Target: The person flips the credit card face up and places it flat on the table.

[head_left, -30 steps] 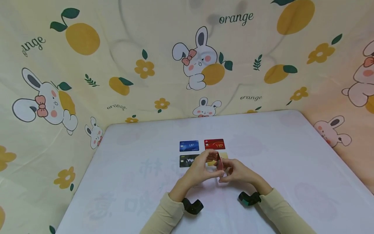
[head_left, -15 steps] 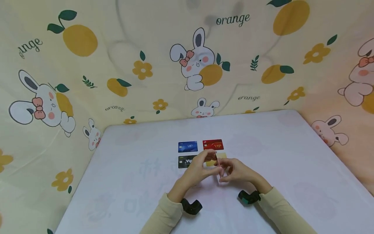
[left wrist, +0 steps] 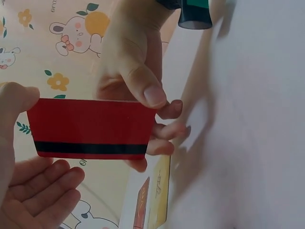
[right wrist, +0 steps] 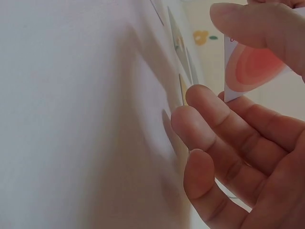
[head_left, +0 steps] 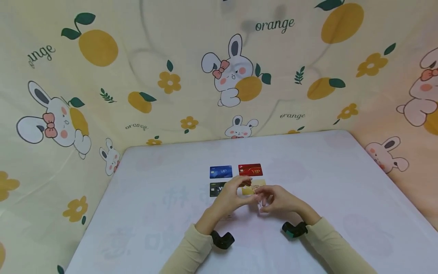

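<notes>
A bank-style card [left wrist: 93, 125] is raised above the table between both hands. Its red back with a black stripe faces the left wrist camera, while its white face [right wrist: 259, 69] with red rings shows in the right wrist view. My left hand [head_left: 232, 196] pinches one end between thumb and fingers. The other end is pinched by my right hand [head_left: 280, 199], its remaining fingers loosely bent. Behind the hands lie a blue VIP card [head_left: 221, 171], a red VIP card [head_left: 250, 169], a black Vip card [head_left: 215, 189] partly covered by the left hand, and a gold card [head_left: 258, 185].
The white-covered table [head_left: 154, 182] extends around the cards. A cream cloth backdrop [head_left: 191, 45] printed with rabbits and oranges rises behind its far edge. Black wrist cameras, left [head_left: 223, 240] and right [head_left: 294, 230], sit near the sleeves.
The held card has turned: its red side showed in the head view, then only its edge, and now a thin pale sliver. Both hands stay in nearly the same place.
</notes>
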The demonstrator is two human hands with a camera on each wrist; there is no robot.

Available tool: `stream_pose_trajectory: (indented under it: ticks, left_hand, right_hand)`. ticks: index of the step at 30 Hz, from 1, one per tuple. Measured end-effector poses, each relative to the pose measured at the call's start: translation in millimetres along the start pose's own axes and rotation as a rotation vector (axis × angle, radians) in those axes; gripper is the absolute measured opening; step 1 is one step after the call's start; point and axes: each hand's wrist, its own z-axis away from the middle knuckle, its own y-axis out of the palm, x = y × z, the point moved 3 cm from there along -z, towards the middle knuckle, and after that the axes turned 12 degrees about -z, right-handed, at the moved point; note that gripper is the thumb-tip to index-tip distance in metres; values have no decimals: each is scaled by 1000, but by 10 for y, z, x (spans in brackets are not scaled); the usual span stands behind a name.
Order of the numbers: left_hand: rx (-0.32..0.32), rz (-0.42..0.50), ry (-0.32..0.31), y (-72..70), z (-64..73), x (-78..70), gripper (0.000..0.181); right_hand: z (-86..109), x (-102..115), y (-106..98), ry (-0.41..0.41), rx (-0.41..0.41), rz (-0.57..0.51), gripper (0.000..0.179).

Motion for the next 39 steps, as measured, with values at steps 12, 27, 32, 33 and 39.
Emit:
stream_pose_trajectory:
  ticks: [12,27,32,33,39]
  left_hand:
    - [67,-42,47,-56,0,17,52]
    - [82,-80,53,-72,25,72,53]
    - [120,-83,25,-59,45,112,56]
    - [127,-85,24,-55,49,120,56]
    - [148,-103,23,-31,72,152,55]
  right_hand:
    - [32,-32,-63,-11,-15,29,57]
    - [69,-11,-145,24,-31,72,53]
    - [89,-38,-156,13,-29,51,51]
    - [94,-42,-159,9,-29,47,51]
    - [113,-61,-170,12,-38,47,52]
